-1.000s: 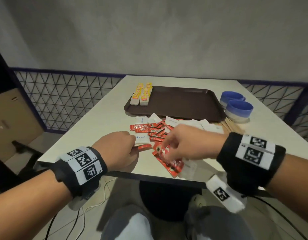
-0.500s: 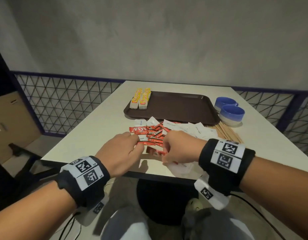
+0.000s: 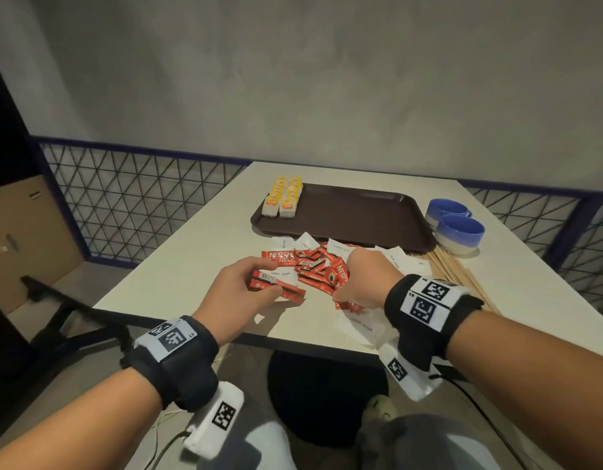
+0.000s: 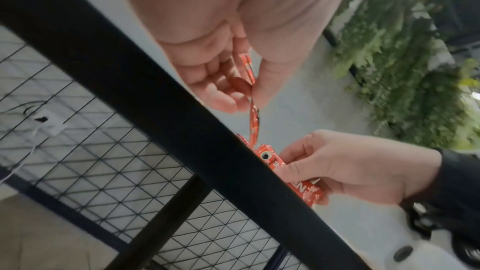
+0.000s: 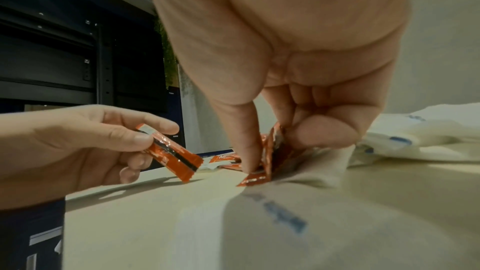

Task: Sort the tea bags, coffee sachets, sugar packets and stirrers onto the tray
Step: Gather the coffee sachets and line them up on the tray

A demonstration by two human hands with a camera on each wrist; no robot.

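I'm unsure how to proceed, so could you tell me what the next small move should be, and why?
Probably the right hand should lift its pinched coffee sachets clear and pass them to the left hand, which already holds some; the tray carries only tea bags.

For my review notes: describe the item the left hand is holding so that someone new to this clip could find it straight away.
Start at the dark brown plastic tray on the white table, then come to the heap of red sachets and white paper packets before it. At the heap's left, the left hand pinches a red foil coffee sachet. Unlike the others, it is lifted off the table.
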